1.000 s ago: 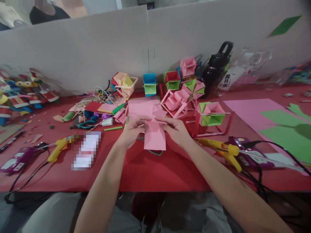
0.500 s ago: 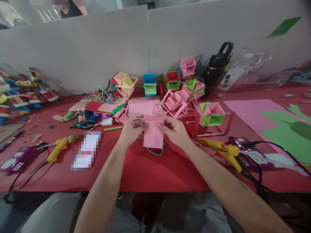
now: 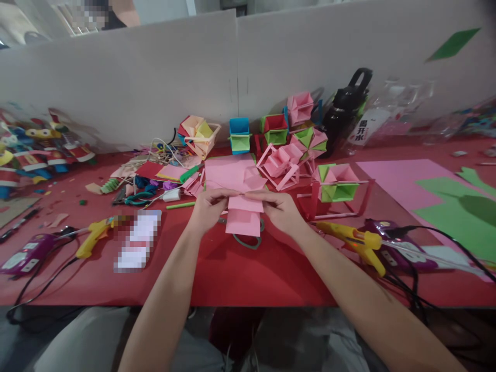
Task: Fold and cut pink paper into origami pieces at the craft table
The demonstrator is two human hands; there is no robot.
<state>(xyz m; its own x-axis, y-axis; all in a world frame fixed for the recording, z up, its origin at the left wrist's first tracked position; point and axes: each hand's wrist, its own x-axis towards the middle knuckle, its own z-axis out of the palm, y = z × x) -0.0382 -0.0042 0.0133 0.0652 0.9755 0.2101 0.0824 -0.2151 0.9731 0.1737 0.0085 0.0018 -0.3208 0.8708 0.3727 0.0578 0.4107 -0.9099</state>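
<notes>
Between my two hands is a strip of pink paper (image 3: 243, 222), its top part folded over toward me and its lower end hanging down. My left hand (image 3: 211, 209) pinches the fold's left end, with the index finger along the crease. On the other end, my right hand (image 3: 277, 209) grips the fold in the same manner. Grey-handled scissors (image 3: 250, 242) lie on the table behind the strip, partly covered by it. Beyond my fingers rests a larger pink sheet (image 3: 225, 170).
Folded paper wheels on frames, such as a green-and-pink one (image 3: 337, 183), stand at the back and right. A yellow glue gun (image 3: 351, 237) lies at right, another glue gun (image 3: 93, 238) at left beside a phone (image 3: 137, 240). A black bottle (image 3: 343, 113) stands by the board.
The upper part of the pink strip has been folded down toward me. Both hands' fingers have moved onto the crease.
</notes>
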